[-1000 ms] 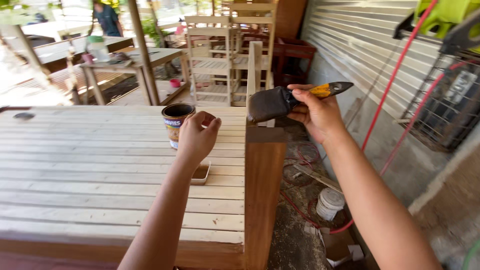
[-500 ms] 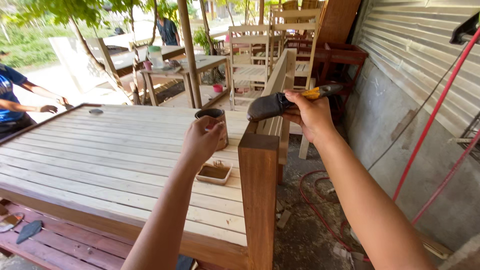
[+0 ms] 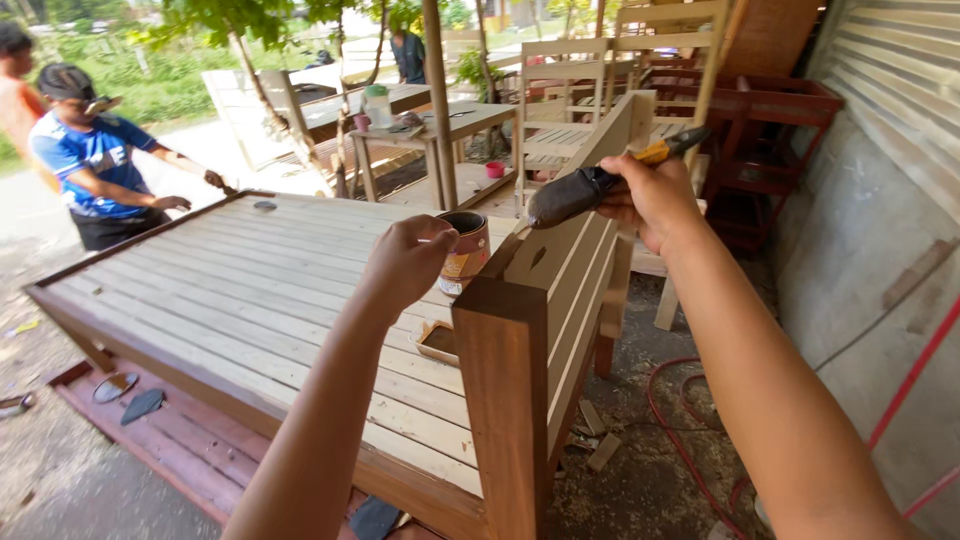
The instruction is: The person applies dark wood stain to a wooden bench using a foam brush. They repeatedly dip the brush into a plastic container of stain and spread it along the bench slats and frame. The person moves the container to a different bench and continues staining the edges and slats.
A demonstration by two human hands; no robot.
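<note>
Paintbrush up over the stained headboard — right hand clenched on its handle. A small tray sits on the slatted bed frame beside the corner post; wide bare slats lie leftward. Left hand grasps the stain can — fingers wrapped, just above the slats.

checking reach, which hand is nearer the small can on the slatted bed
Left. The left hand is at the can, seemingly touching its side; the right hand is apart to the can's right, holding a brush.
</note>
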